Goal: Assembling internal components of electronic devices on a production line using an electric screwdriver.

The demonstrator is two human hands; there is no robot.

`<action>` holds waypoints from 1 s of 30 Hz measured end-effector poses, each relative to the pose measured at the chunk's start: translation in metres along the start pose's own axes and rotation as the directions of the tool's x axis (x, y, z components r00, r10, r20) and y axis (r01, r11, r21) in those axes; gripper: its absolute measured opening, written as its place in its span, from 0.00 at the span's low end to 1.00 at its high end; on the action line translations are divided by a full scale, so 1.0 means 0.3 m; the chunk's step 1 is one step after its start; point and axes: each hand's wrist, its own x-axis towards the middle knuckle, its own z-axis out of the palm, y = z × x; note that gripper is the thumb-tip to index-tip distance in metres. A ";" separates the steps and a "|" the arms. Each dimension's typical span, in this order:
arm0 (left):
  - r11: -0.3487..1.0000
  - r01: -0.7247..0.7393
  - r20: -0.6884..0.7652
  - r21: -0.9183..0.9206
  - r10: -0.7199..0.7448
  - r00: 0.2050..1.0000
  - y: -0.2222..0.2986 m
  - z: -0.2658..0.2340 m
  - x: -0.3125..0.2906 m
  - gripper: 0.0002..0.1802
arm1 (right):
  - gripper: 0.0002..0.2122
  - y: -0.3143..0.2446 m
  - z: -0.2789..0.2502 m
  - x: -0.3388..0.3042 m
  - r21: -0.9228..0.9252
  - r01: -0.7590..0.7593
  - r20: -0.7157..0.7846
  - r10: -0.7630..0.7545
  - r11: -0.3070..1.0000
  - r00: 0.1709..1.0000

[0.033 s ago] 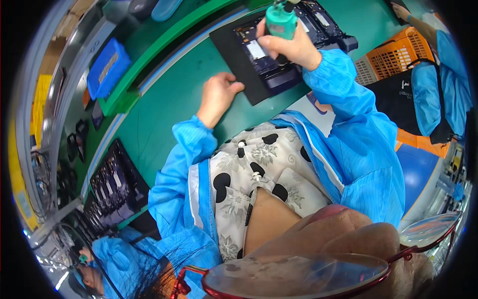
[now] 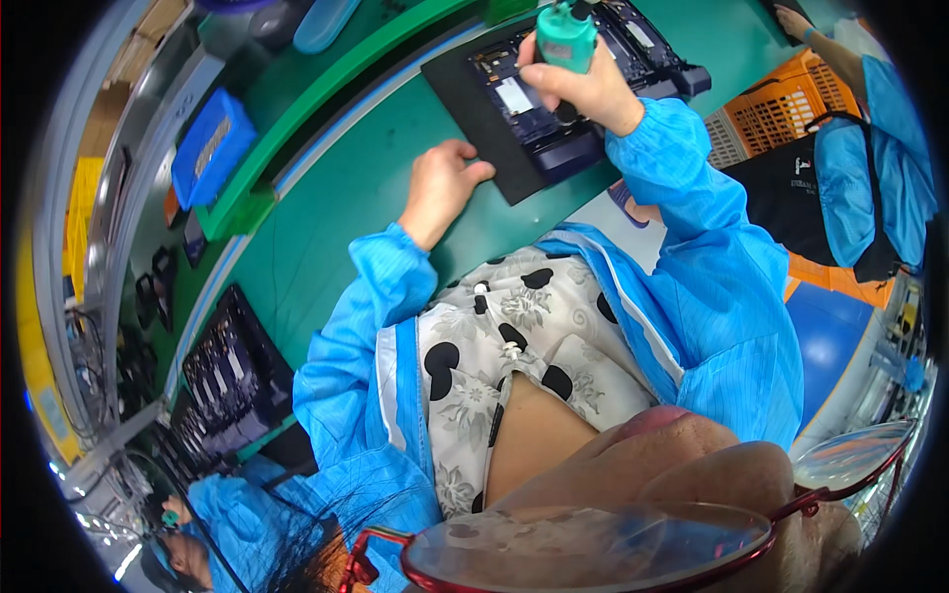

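Handheld tool [image 2: 566, 44]: teal green. Electronic chassis [image 2: 529, 128]: black, whitish rectangle. Mat [image 2: 465, 109]: plain black. Worktop [image 2: 366, 158]: green. Smock [image 2: 732, 296]: bright blue, fine lines. Blouse [image 2: 514, 308]: white, black blotches, grey flowers.

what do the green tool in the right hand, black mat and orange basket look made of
Green tool: likely hard plastic, going by its smooth, faintly glossy casing. Black mat: perhaps rubber or foam; it looks flat and matte. Orange basket: probably smooth moulded plastic, given its regular slotted wall.

Bright, fairly even light, pale reflections across the spectacle lenses [image 2: 593, 544], strong fisheye bending toward the blackened rim
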 end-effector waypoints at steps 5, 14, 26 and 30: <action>0.964 -0.259 0.113 0.065 0.251 0.961 0.085 0.172 0.114 0.16 | 0.06 0.041 -0.162 -0.080 -0.067 -0.021 -0.356 -0.004 0.998 0.934; 0.796 -0.575 0.069 0.190 0.574 0.816 0.292 0.366 0.295 0.16 | 0.08 0.003 -0.404 -0.133 -0.311 0.103 -0.610 -0.281 0.945 0.741; 0.783 -0.613 -0.001 0.109 0.617 0.787 0.450 0.302 0.374 0.13 | 0.09 -0.137 -0.253 -0.169 -0.247 0.224 -0.590 -0.330 0.943 0.737; 0.726 -0.659 0.037 0.197 0.666 0.745 0.429 0.344 0.411 0.12 | 0.09 -0.163 -0.329 -0.227 -0.293 0.217 -0.564 -0.352 0.931 0.747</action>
